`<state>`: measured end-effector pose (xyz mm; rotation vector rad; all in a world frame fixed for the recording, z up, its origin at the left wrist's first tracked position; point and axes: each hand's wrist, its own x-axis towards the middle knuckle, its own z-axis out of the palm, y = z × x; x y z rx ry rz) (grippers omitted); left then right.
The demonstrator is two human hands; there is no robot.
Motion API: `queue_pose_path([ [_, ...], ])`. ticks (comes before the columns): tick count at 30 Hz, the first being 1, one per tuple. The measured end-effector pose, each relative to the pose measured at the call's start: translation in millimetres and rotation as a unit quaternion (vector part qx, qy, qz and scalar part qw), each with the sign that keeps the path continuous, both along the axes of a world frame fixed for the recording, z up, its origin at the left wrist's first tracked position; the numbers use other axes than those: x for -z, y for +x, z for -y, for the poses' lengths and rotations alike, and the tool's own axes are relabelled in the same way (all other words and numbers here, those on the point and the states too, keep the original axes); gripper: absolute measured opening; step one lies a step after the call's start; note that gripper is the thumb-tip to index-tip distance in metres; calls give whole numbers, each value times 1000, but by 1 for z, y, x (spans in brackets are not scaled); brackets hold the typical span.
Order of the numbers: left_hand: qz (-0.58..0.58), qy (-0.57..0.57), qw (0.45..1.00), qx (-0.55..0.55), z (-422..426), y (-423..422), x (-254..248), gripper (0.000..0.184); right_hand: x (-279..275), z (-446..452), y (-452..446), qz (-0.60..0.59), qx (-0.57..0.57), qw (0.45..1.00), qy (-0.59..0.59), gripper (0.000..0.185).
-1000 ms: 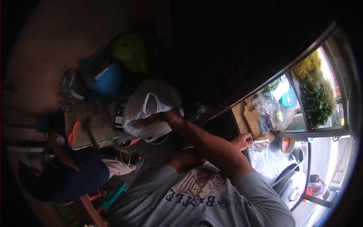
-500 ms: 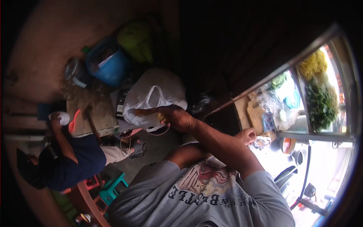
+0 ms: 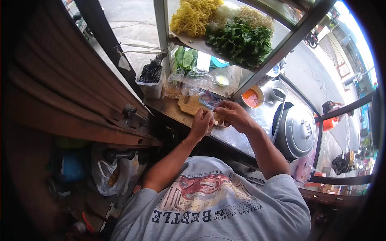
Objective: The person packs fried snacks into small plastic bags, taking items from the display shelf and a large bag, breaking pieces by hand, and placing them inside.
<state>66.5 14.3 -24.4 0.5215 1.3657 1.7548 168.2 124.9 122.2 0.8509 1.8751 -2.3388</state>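
Over the near edge of the counter, my left hand [image 3: 201,125] has its fingers closed on what looks like thin clear plastic. Close beside it, my right hand [image 3: 235,116] pinches a small yellowish-brown piece [image 3: 218,117], partly covered by the fingers. The two hands almost touch. Just beyond them lie a wooden cutting board [image 3: 189,105] and a blue printed packet [image 3: 209,99]. Crumpled clear plastic bags [image 3: 195,83] rest behind the board.
Right of my hands stand a bowl of orange-red sauce [image 3: 251,97] and a large lidded pot [image 3: 296,130]. Yellow noodles [image 3: 193,17] and leafy greens [image 3: 241,42] sit on the raised shelf. A cutlery tub [image 3: 151,80] is at left; a white bag [image 3: 114,174] hangs lower left.
The view has swung toward the counter. My right hand has left the white bag with a yellowish piece and come beside my left hand.
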Motion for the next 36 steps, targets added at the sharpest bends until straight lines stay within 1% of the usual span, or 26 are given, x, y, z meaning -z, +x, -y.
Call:
queue_pose_path([
  [2, -24, -7, 999, 21, -8, -1, -19, 16, 31, -17, 23, 52, 23, 998, 11, 24],
  [3, -77, -2, 997, 25, -14, 1, -20, 16, 45, -22, 34, 79, 35, 996, 16, 24],
  [4, -129, 7, 991, 28, -20, 3, -20, 16, 54, -20, 38, 64, 75, 994, -39, 30],
  [5, -181, 17, 983, 30, -25, 4, -21, 17, 59, -19, 42, 66, 101, 990, -66, 28],
  [8, -267, -14, 960, 84, -27, 13, -55, 17, 73, -22, 44, 33, 235, 956, -172, 30],
  [10, -308, -20, 946, 96, -31, 19, -58, 16, 87, -30, 45, -14, 296, 922, -248, 36],
  [11, -319, -15, 943, 94, -33, 22, -58, 16, 92, -33, 53, 12, 230, 973, -28, 40],
  [12, -330, -9, 939, 93, -36, 24, -58, 16, 78, -31, 59, 41, 152, 968, 193, 45],
  [13, -332, -16, 938, 97, -38, 25, -58, 16, 63, -29, 63, 76, 66, 909, 404, 49],
  [14, -334, -23, 937, 100, -40, 23, -57, 16, 50, -30, 63, 91, 72, 923, 368, 56],
  [15, -336, -30, 936, 102, -43, 22, -56, 16, 74, -39, 62, 32, 131, 975, 177, 55],
  [16, -331, -52, 936, 107, -45, 21, -53, 18, 118, -54, 58, -33, 181, 983, -20, 54],
  [18, -309, -59, 943, 106, -51, 19, -48, 18, 129, -56, 58, -95, 194, 975, -46, 48],
  [19, -298, -64, 947, 103, -54, 18, -44, 19, 112, -52, 55, -126, 199, 970, -60, 45],
  [21, -271, -52, 956, 101, -61, 14, -33, 19, 63, -48, 52, -59, 292, 906, -301, 41],
  [24, -262, -19, 960, 91, -70, 8, -31, 16, 37, -48, 46, -21, 318, 906, -278, 38],
  [25, -264, -4, 960, 87, -73, 7, -34, 15, 42, -51, 49, -26, 224, 973, -46, 38],
  [26, -240, -16, 966, 89, -73, 6, -37, 15, 52, -57, 55, -28, 114, 975, 189, 38],
  [27, -216, -26, 972, 92, -71, 6, -52, 15, 47, -58, 56, -27, -4, 910, 413, 38],
  [30, -164, -24, 982, 94, -72, 1, -54, 13, 29, -53, 61, -75, 17, 901, 427, 32],
  [31, -150, -18, 984, 96, -72, -2, -50, 13, 31, -52, 61, -99, 102, 955, 259, 30],
  [32, -142, -20, 985, 96, -70, -4, -47, 12, 34, -49, 58, -122, 185, 972, 81, 28],
  [33, -135, -20, 986, 98, -69, -6, -48, 12, 37, -47, 56, -142, 263, 949, -96, 27],
  [34, -126, -15, 986, 104, -70, -6, -48, 12, 36, -46, 53, -105, 304, 947, -23, 24],
  [35, -132, -16, 986, 102, -70, -8, -44, 11, 47, -48, 54, -39, 327, 937, 117, 28],
  [36, -137, -15, 985, 104, -69, -9, -38, 11, 60, -47, 55, 2, 332, 891, 309, 35],
])
